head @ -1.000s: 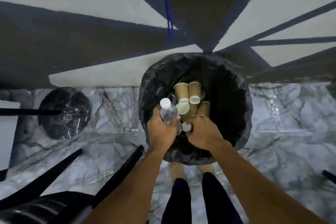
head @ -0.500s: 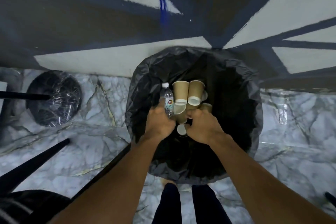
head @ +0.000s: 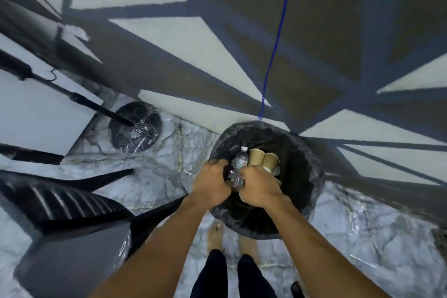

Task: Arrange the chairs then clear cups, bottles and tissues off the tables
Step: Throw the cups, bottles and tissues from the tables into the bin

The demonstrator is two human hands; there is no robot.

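Observation:
A bin lined with a black bag (head: pixel 303 164) stands on the marble floor against the wall. Both my hands reach into its mouth. My left hand (head: pixel 211 182) is curled around the lower part of a clear plastic water bottle (head: pixel 240 163) with a white cap, which points away from me over the bag. My right hand (head: pixel 260 187) is closed around a bunch of brown paper cups (head: pixel 262 158); two of them stick out past my fingers, and pale rims show under the hand. The bottom of the bin is dark and hidden.
A black chair (head: pixel 72 203) stands close on my left, its legs reaching toward the bin. Beyond it are a round black table base (head: pixel 135 134) and a white tabletop (head: pixel 36 109). A blue cord (head: pixel 278 31) runs down the patterned wall. My bare feet (head: pixel 215 237) touch the bin's near side.
My hands have stayed together over the bin's mouth with the bottle and cups. The bottle has tipped from upright to pointing away. My head has swung, bringing the chair and tabletop into view.

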